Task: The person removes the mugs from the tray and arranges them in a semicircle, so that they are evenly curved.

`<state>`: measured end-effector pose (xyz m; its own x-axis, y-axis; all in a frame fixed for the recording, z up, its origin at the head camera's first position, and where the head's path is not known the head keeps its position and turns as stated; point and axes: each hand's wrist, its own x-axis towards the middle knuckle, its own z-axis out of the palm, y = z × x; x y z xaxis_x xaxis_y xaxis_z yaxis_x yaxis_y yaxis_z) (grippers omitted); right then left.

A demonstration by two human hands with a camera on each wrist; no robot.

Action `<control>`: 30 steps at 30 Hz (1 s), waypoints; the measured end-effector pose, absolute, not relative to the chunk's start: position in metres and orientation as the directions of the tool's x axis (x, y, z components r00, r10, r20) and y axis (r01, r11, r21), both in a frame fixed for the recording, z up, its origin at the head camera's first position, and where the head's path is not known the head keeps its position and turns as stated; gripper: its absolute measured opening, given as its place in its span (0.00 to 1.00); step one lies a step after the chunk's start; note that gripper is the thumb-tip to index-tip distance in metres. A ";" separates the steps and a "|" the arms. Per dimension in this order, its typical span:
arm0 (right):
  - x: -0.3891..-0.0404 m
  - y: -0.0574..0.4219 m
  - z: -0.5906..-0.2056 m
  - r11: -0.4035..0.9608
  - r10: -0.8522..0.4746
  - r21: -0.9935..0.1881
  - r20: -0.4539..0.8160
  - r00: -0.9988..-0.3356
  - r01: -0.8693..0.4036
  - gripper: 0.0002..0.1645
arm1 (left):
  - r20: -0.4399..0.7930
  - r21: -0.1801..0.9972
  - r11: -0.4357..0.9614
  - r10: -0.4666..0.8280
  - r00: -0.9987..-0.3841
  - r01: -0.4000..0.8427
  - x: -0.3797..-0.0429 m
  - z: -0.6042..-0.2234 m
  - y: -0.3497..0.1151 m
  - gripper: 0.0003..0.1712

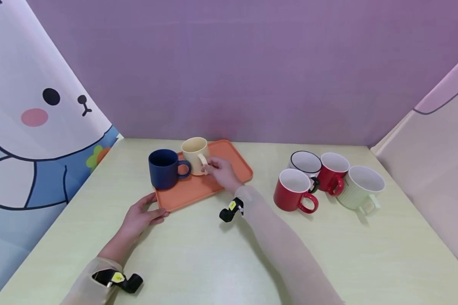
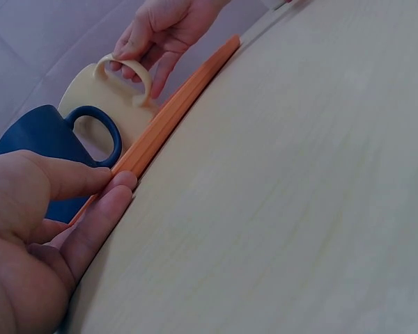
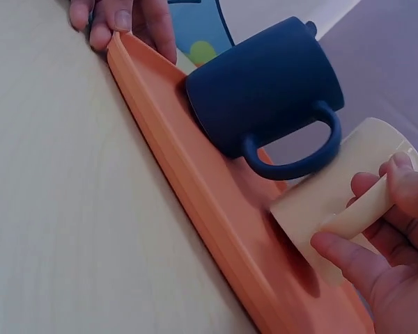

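Head view: left hand (image 1: 141, 214) pinches tray (image 1: 187, 195) at near-left corner; right hand (image 1: 224, 173), gripping cream mug's handle (image 1: 202, 159), should stay level.

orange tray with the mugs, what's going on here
A person's right hand holds the cream mug by its handle at the orange tray; whether its base rests fully there is hard to tell. The navy mug stands on the tray beside it. The left hand pinches the tray's near left corner. Off the tray, to the right, stand two red mugs, a dark-rimmed white mug and a pale green mug.
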<state>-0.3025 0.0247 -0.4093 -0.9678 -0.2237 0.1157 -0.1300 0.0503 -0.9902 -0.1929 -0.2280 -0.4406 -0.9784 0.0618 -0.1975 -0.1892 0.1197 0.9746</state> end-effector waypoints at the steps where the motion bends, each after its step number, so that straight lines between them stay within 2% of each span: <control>1: -0.302 0.027 -0.408 0.046 -0.226 -0.990 0.116 -0.967 -0.130 0.09 | -0.196 0.975 0.117 0.063 -0.979 -0.188 -0.193 -0.441 -0.228 0.42; 11: -0.296 0.050 -0.388 -0.029 -0.233 -0.989 0.148 -0.961 -0.145 0.10 | -0.196 0.975 0.118 0.068 -0.978 -0.187 -0.193 -0.440 -0.227 0.43; 23: -0.284 0.077 -0.358 -0.040 -0.214 -0.983 0.185 -0.959 -0.180 0.10 | -0.201 0.973 0.126 0.064 -0.977 -0.192 -0.193 -0.441 -0.227 0.43; 30: -0.273 0.097 -0.338 -0.089 -0.212 -0.968 0.249 -0.945 -0.235 0.13 | -0.197 0.975 0.122 0.065 -0.978 -0.188 -0.192 -0.441 -0.228 0.43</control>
<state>-0.2727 0.0972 -0.3383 -0.9451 -0.2117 0.2488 -0.2347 -0.0894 -0.9679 -0.1922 -0.2277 -0.4406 -0.9783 0.0652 -0.1968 -0.1880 0.1216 0.9746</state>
